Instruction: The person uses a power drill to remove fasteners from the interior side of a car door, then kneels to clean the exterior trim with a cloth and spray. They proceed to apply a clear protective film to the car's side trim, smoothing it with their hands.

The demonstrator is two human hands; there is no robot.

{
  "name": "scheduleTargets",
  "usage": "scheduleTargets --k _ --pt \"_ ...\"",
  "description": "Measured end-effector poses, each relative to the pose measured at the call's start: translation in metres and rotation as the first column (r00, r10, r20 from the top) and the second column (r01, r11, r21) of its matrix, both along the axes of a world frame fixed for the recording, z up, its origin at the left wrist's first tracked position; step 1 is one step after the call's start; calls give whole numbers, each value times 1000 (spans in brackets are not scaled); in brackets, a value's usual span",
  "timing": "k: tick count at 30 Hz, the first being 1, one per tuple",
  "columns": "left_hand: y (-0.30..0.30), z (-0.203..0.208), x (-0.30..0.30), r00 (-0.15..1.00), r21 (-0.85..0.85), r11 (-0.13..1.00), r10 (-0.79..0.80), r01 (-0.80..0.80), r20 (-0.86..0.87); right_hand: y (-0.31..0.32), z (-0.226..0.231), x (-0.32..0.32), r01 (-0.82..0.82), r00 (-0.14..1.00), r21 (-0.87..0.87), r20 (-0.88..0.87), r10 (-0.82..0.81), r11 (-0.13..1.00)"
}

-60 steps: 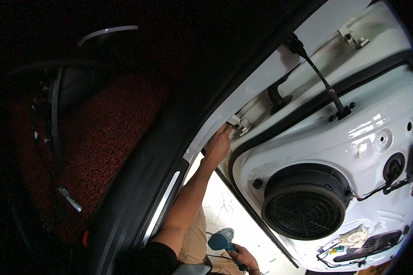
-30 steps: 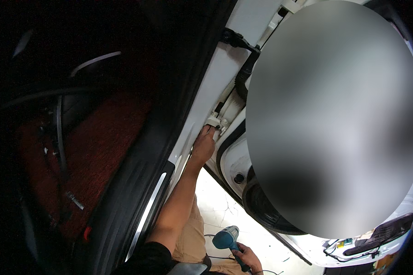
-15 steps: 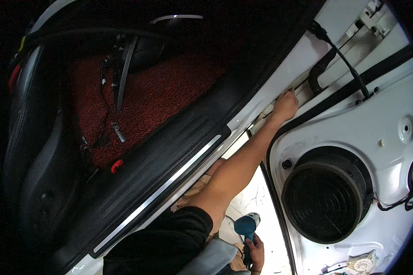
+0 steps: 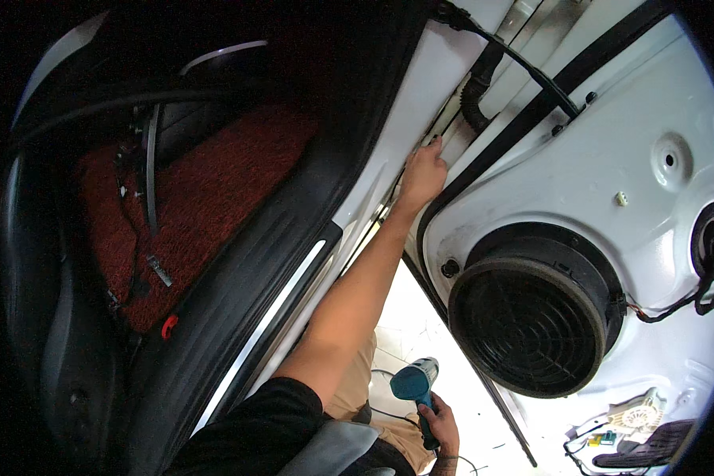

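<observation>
My left hand (image 4: 425, 173), on an outstretched arm, is at the narrow gap between the white car body and the open door, by the hinge side. Its fingers are curled in, tips against the painted metal; whatever they may pinch is too small to make out. Lower down, my right hand (image 4: 443, 428) grips the handle of a teal heat gun (image 4: 412, 382) with a grey end, held low near my legs. A black ribbed cable sleeve (image 4: 474, 103) bridges the gap just beyond my left hand.
The stripped white door panel (image 4: 531, 182) stands at right with a big round black speaker (image 4: 527, 329) and loose wiring (image 4: 658, 316). A black door check strap (image 4: 531, 71) crosses above. At left lie the black sill (image 4: 238, 293) and red carpet (image 4: 206, 214).
The view has shifted, so car and door appear further left and my left hand slightly higher. My left hand stays at the gap; my right hand keeps hold of the heat gun.
</observation>
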State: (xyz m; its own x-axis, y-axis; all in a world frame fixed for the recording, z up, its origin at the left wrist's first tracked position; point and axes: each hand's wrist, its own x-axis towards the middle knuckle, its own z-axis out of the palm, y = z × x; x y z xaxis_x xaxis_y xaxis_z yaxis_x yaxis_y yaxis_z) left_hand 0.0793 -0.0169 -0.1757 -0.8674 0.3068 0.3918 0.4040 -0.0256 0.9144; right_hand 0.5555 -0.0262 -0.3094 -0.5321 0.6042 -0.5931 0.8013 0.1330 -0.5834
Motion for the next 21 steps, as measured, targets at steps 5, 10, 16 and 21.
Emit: scheduleTargets --k 5,10,16,21 --pt "-7 -18 -5 997 -3 1000 -30 30 -75 -6 6 -4 -1 1000 -35 11 2 999" --pt "-12 -24 -4 982 108 978 -183 177 53 -6 15 -6 -81 997 49 -4 82 995" --pt "-73 -40 2 987 62 985 -162 163 -22 -19 50 -23 -135 987 4 -87 135 991" --pt "-182 -5 54 994 -155 983 107 -101 33 -31 89 -52 -234 963 -62 -149 223 970"
